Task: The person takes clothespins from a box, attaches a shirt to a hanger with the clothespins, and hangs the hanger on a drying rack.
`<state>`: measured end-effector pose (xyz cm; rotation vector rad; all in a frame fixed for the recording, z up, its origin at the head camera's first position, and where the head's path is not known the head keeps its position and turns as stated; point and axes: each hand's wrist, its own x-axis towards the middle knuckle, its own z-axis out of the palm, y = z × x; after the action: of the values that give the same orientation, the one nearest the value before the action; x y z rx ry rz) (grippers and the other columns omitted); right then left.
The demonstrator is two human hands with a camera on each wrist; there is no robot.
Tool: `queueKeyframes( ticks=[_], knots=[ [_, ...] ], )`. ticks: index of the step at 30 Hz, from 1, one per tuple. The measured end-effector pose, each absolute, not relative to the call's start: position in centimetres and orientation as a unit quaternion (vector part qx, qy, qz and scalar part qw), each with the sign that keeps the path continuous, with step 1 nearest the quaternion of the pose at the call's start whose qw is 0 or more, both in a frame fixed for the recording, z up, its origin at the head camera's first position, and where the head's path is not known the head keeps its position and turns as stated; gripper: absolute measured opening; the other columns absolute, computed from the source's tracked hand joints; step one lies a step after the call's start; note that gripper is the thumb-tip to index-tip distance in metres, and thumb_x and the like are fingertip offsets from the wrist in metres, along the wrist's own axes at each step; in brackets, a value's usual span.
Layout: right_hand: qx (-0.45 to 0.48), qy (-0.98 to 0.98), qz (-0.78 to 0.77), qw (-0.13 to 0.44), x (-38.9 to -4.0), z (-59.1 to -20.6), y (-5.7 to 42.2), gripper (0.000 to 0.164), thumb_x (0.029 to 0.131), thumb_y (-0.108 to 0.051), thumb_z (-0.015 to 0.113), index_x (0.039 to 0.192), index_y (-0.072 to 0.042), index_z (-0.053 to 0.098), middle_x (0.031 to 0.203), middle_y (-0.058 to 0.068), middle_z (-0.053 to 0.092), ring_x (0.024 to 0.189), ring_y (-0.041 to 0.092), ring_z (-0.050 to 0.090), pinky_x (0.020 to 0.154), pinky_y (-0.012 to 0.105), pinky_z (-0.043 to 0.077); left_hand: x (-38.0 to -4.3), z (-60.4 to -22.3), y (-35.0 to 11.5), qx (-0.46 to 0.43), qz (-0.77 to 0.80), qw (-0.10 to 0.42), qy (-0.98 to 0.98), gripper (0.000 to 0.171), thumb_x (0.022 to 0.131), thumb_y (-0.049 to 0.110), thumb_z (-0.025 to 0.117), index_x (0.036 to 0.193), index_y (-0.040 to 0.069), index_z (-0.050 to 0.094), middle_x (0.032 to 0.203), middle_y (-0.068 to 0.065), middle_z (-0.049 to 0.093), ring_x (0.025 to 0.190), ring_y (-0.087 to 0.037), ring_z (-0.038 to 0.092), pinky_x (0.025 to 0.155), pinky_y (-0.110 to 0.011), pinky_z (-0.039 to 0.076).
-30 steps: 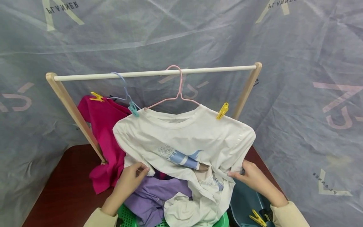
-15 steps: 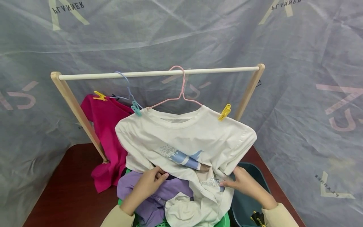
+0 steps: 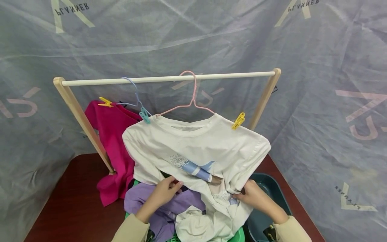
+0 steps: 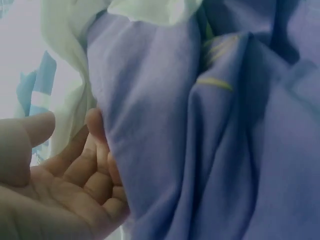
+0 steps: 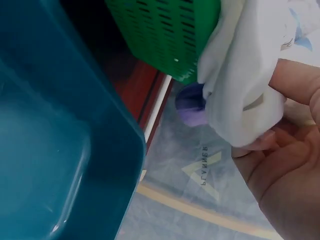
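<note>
A white printed T-shirt (image 3: 193, 137) hangs from a pink hanger (image 3: 193, 97), with a teal clothespin (image 3: 144, 115) on one shoulder and a yellow clothespin (image 3: 239, 121) on the other. At its lower right, my right hand (image 3: 249, 195) pinches the white cloth between thumb and fingers, as the right wrist view shows. My left hand (image 3: 165, 193) is just below the shirt's left part, beside a purple garment (image 4: 150, 120). In the left wrist view the thumb stands apart from the loosely bent fingers, which touch the purple cloth's edge and hold nothing.
A wooden rack with a white rod (image 3: 99, 81) carries both hangers. The magenta garment (image 3: 118, 134) hangs at left from a blue hanger (image 3: 137, 97). Below the shirt is a green basket (image 5: 165, 35) with clothes. A dark teal tub (image 5: 115, 125) stands at its right.
My left hand has moved right, away from the shirt's left sleeve to the purple garment. My right hand has shifted slightly left and down along the white shirt.
</note>
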<state>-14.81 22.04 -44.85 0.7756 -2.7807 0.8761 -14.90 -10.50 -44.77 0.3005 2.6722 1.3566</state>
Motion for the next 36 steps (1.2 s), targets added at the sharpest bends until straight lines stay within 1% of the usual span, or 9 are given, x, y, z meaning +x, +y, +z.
queueKeyframes(
  ticks=[5,8,15,20,22,25,27,30,36],
  knots=[
    [0.291,-0.906,0.3,0.061,-14.9,-44.6,21.7,0.026,0.074,-0.005,0.069,0.098,-0.006,0.058,0.089,0.0,0.061,0.082,0.003,0.054,0.066,0.025,0.047,-15.2,-45.3,-9.8,0.116,0.474,0.088,0.868,0.033,0.092,0.034,0.05,0.095,0.002,0.057,0.079,-0.008,0.069,0.059,-0.011,0.06,0.053,-0.022,0.043],
    [0.295,-0.905,0.298,0.078,-15.0,-44.4,21.5,0.021,0.075,-0.005,0.068,0.094,-0.009,0.059,0.085,-0.004,0.058,0.079,0.0,0.051,0.065,0.025,0.046,-15.3,-45.5,-9.5,0.118,0.496,0.097,0.855,0.033,0.093,0.033,0.049,0.094,0.001,0.057,0.08,-0.01,0.068,0.062,-0.013,0.06,0.053,-0.022,0.042],
    [0.269,-0.907,0.313,0.084,-14.8,-43.8,21.4,0.014,0.078,-0.005,0.066,0.089,-0.009,0.058,0.071,-0.007,0.053,0.067,-0.003,0.047,0.057,0.021,0.042,-15.6,-45.7,-8.9,0.097,0.544,0.062,0.831,0.027,0.096,0.021,0.045,0.088,-0.001,0.06,0.082,-0.015,0.068,0.064,-0.02,0.065,0.053,-0.02,0.045],
    [0.27,-0.897,0.339,0.089,-15.0,-42.9,21.4,0.02,0.082,-0.003,0.061,0.102,-0.005,0.056,0.08,-0.002,0.059,0.071,-0.003,0.052,0.057,0.021,0.043,-15.5,-45.2,-8.8,0.063,0.602,0.077,0.792,0.025,0.097,0.017,0.04,0.088,-0.004,0.05,0.084,-0.02,0.066,0.069,-0.024,0.068,0.056,-0.028,0.053],
    [0.28,-0.889,0.351,0.087,-15.2,-42.6,21.3,0.017,0.085,-0.001,0.057,0.101,-0.004,0.055,0.075,-0.002,0.057,0.064,-0.005,0.051,0.053,0.02,0.044,-15.6,-44.9,-8.8,0.036,0.621,0.082,0.779,0.025,0.098,0.019,0.037,0.088,-0.003,0.046,0.082,-0.019,0.064,0.065,-0.022,0.067,0.053,-0.029,0.052],
    [0.299,-0.874,0.375,0.075,-15.6,-42.0,21.2,0.007,0.088,0.001,0.051,0.093,-0.004,0.052,0.06,-0.006,0.044,0.05,-0.008,0.037,0.046,0.017,0.038,-15.6,-44.1,-9.0,0.01,0.642,0.082,0.762,0.027,0.1,0.023,0.033,0.091,-0.002,0.04,0.076,-0.017,0.061,0.058,-0.02,0.066,0.046,-0.029,0.049],
    [0.312,-0.865,0.387,0.075,-15.8,-41.5,21.0,0.007,0.089,0.003,0.049,0.089,-0.005,0.05,0.053,-0.007,0.033,0.044,-0.008,0.026,0.042,0.016,0.033,-15.6,-43.5,-9.2,0.005,0.657,0.077,0.75,0.028,0.1,0.024,0.029,0.102,-0.002,0.04,0.074,-0.016,0.058,0.057,-0.021,0.066,0.045,-0.029,0.049],
    [0.332,-0.851,0.397,0.088,-15.9,-40.5,20.5,0.01,0.087,0.008,0.049,0.088,-0.002,0.05,0.053,-0.006,0.031,0.047,-0.009,0.022,0.043,0.016,0.03,-15.7,-42.5,-9.6,0.017,0.688,0.075,0.722,0.029,0.101,0.025,0.025,0.1,-0.003,0.034,0.071,-0.016,0.052,0.063,-0.027,0.068,0.048,-0.032,0.051],
    [0.371,-0.823,0.42,0.095,-15.7,-37.4,18.7,0.011,0.083,0.016,0.048,0.09,0.008,0.05,0.055,0.004,0.036,0.049,-0.005,0.029,0.045,0.017,0.033,-16.0,-40.7,-10.5,0.037,0.707,0.052,0.704,0.034,0.101,0.029,0.024,0.081,0.002,0.028,0.065,-0.018,0.048,0.07,-0.033,0.068,0.052,-0.039,0.053]
  ],
)
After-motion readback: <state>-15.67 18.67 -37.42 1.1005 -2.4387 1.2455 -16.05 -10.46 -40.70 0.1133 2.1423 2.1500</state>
